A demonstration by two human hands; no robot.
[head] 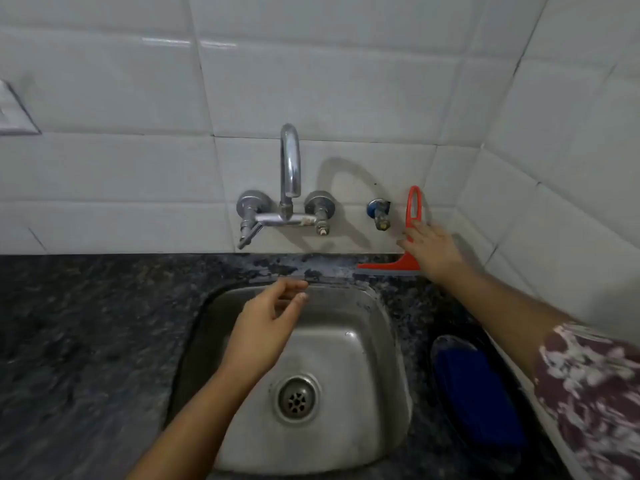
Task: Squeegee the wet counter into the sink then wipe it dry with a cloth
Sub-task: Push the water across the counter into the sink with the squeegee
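Head cam caught your right hand (433,247) up at about 2 o'clock, fingers spread flat against the red squeegee (405,261), touching the handle but not wrapped around it yet. So it was loose and holding nothing, as far as I could tell. Your left hand (266,323) hovered over the sink (381,341) at dead centre, fingers half curled, empty too.

The squeegee stood on its blade on the back strip of counter (86,341), leaning on the tiled wall (311,81), just right of the faucet (289,188) and the small blue valve (379,211). Looked like light, stiff plastic with a soft rubber edge, so no real weight to fight. I'd have grabbed it round the looped handle, low near the neck, since a wet handle probably turns slick and a high grip lets the blade wobble.

Something dark blue (474,393), maybe the cloth, sat at 4 o'clock right of the sink; too blurry to call.
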